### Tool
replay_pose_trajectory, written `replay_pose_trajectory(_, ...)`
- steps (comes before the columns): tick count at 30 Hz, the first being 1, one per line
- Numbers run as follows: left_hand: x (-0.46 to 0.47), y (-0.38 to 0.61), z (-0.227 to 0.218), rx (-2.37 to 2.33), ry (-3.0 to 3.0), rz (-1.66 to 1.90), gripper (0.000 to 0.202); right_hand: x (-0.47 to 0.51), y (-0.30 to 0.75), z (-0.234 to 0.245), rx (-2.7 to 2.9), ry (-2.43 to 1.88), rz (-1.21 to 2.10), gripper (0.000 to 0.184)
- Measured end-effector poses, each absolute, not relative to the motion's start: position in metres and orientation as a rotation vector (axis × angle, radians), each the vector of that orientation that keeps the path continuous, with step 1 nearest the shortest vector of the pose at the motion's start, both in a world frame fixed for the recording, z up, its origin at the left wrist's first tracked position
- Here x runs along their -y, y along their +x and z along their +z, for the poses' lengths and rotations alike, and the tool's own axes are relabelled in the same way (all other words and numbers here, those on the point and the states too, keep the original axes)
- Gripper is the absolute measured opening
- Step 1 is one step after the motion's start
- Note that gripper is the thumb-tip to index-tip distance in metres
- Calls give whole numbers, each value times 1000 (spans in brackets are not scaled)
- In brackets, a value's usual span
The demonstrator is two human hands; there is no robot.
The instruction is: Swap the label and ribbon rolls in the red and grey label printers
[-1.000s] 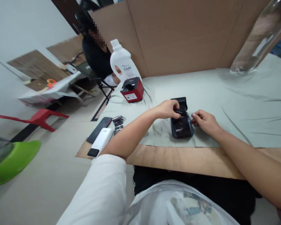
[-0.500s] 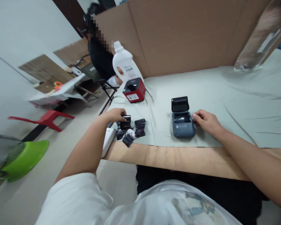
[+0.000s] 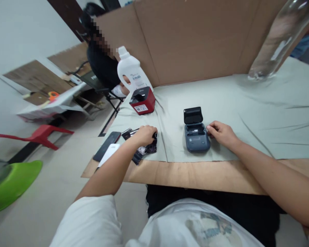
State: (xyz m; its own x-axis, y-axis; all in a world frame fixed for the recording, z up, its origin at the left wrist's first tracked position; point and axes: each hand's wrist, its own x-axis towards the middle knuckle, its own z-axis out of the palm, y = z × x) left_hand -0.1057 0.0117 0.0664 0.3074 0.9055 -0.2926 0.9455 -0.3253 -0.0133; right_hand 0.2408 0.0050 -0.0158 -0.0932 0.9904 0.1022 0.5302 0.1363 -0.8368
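A small blue-grey label printer (image 3: 196, 137) lies on the grey cloth (image 3: 247, 113) with its black lid standing open. My right hand (image 3: 220, 133) rests against the printer's right side, fingers curled on its edge. My left hand (image 3: 144, 134) is closed over a cluster of several small black-wrapped paper rolls (image 3: 150, 148) near the table's front left. What the fingers enclose is hidden.
A red and black printer (image 3: 142, 101) and a white jug (image 3: 131, 72) stand at the back left. A black phone (image 3: 108, 145) and a white power bank (image 3: 108, 152) lie at the left corner. Cardboard walls (image 3: 195, 37) back the table. Another person sits beyond. A clear bottle (image 3: 275, 41) stands far right.
My left hand left the printer, went to the rolls at the left, and has now shifted right over them. My right hand stays at the printer's side.
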Motion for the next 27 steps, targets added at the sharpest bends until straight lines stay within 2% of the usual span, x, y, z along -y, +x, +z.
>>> replay_pose_trajectory(8,1,-21,97,-863,2144,315,39,-4,240,-16,1716,-1446,834,25)
replay_pose_trajectory(13,-7,25,62,-1046,2182,622,40,-3,239,-14,1732,-1441,811,23)
replay_pose_trajectory(17,-16,34,35,-1204,2273,676,25,-2,239,-13,1749,-1434,811,22)
replay_pose_trajectory(24,-20,28,20,-1065,2324,947,6,-2,239,-14,1754,-1429,823,24)
replay_pose_trajectory(27,-22,23,13,-1095,2249,1209,9,-1,239,-12,1751,-1429,831,23)
